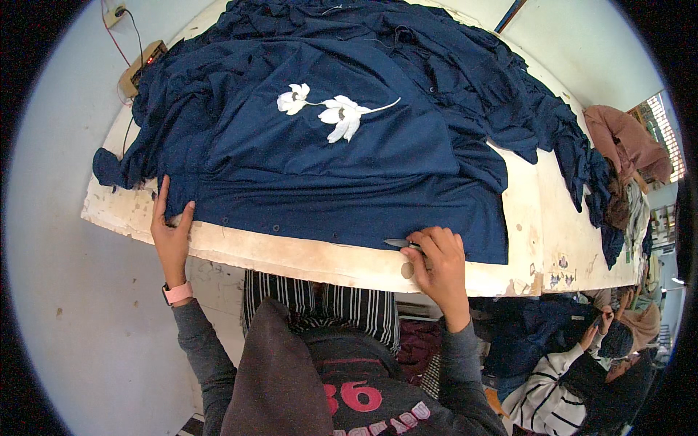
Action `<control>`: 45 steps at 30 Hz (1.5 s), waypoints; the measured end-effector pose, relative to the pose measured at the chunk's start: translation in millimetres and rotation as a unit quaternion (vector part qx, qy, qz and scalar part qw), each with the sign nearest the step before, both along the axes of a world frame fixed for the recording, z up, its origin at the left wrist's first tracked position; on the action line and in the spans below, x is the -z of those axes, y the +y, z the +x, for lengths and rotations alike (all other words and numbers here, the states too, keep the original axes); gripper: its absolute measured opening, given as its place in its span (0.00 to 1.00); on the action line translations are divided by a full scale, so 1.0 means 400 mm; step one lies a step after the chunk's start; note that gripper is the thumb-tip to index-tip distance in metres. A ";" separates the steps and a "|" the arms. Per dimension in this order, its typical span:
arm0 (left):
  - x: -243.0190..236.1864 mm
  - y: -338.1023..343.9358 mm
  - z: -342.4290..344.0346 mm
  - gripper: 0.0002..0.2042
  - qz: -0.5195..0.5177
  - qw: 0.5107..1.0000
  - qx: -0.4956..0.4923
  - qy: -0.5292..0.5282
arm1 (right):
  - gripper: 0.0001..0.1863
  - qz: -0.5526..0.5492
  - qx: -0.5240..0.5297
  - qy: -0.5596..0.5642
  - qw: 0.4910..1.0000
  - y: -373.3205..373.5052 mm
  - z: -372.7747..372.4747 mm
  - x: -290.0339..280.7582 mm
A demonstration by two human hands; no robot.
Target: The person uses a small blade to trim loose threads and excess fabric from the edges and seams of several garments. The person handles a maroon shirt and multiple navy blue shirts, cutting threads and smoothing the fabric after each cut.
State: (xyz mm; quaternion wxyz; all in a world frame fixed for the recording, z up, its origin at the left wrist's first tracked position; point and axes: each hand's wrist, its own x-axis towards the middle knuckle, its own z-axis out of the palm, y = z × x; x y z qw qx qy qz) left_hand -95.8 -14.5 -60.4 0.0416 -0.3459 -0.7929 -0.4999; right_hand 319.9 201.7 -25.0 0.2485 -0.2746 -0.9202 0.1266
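A navy blue garment point(305, 185) lies spread over the pale table, its front edge near me. Two white flowers point(340, 116) with a pale stem decorate it. Small dark round spots, perhaps buttons, run along the near edge. My left hand point(172, 236) rests at the garment's left end, fingers stretched apart and touching the cloth. Toward the right of the same edge, my right hand point(440, 261) is closed on small thread snips point(396, 243). Their pointed metal blade points left over the cloth; the handle is mostly hidden in my fingers.
More crumpled navy cloth point(465, 65) is heaped across the far side of the table point(523, 218). A box with a red light point(142, 69) and wires sits at the far left by the wall. Another person in a striped top point(545, 392) works at lower right.
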 end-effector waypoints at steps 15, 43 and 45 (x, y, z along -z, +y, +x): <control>-0.010 -0.012 -0.113 0.29 -0.065 0.996 -0.027 -0.062 | 0.14 -0.027 0.045 -0.005 0.999 -0.009 0.132 -0.025; -0.071 0.238 0.476 0.32 -0.203 0.920 0.310 0.130 | 0.13 -0.100 0.156 0.067 0.980 -0.015 0.150 0.031; -0.055 0.238 0.437 0.36 -0.254 0.908 0.275 0.191 | 0.12 -0.159 0.171 0.114 0.966 -0.044 0.132 0.026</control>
